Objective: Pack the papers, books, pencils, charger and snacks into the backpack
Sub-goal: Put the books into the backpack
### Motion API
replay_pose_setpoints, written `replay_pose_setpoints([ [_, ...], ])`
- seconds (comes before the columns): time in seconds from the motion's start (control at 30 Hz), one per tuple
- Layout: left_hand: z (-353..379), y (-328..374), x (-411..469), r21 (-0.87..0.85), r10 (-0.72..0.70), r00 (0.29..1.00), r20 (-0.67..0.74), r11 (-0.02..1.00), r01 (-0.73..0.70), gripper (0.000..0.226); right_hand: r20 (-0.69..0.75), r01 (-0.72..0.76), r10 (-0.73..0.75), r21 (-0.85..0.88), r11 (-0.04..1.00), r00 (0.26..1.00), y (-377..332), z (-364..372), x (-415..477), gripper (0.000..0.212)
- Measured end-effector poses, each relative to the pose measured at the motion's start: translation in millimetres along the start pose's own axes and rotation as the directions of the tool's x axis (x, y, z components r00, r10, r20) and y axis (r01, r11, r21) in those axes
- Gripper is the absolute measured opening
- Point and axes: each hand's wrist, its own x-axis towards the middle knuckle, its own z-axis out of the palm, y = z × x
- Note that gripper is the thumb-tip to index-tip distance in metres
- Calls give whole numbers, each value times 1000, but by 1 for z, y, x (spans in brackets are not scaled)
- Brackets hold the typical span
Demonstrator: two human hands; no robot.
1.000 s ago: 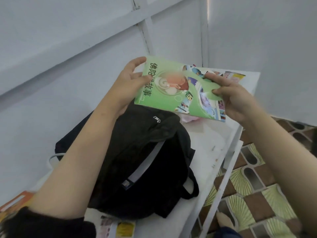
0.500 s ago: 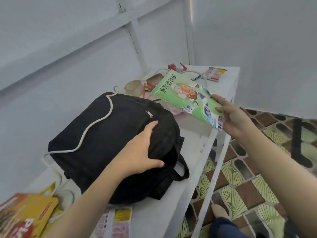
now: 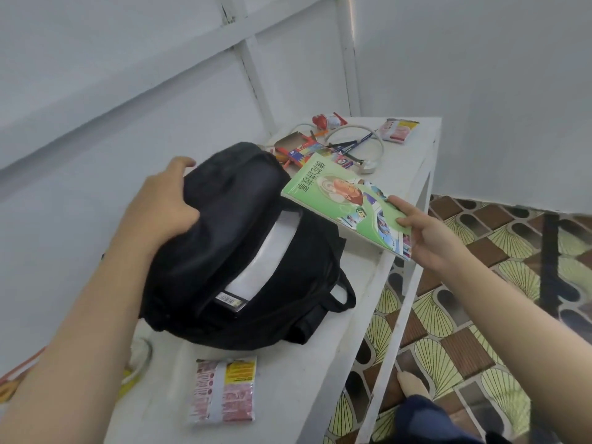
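Green-covered, the one book hangs just right of the one black backpack. Its long axis runs from its title end at the backpack's top out to the right hand, which pinches its near corner. The left hand grips the backpack's far-left flap. Half a second ago it lay on the backpack's front, and the book was held farther off. Beyond the backpack lie one charger, a few pencils and one snack. A second snack lies in front of it.
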Motion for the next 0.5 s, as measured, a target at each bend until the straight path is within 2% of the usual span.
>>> replay_pose_setpoints([
  [0.1,-4,-14,12,18,-63,998,-24,998,63,76,13,-13,14,-57,998,1000,4,2,-4,46],
  [0.17,4,-19,13,-8,-88,996,15,996,88,79,19,-25,27,-84,996,999,7,4,-6,45],
  [0.23,17,-24,10,-57,-71,996,62,996,74,83,18,-31,33,-111,993,999,10,5,-5,44],
  [0.3,30,-28,4,-40,5,1000,30,999,-3,83,9,-28,29,-131,991,1000,12,5,-5,43],
  [0.37,40,-32,-3,69,154,988,-30,986,-152,67,7,-28,30,-162,986,1000,13,6,-6,44],
  [0.4,44,-34,-7,56,215,976,-44,976,-213,56,7,-26,28,-179,983,1000,14,7,-7,43],
  [0.43,46,-36,-10,-9,244,969,-36,970,-245,49,6,-24,26,-195,981,1000,14,8,-8,43],
  [0.5,47,-36,-17,-148,204,979,25,969,-198,36,2,-28,29,-221,975,1000,15,10,-9,43],
])
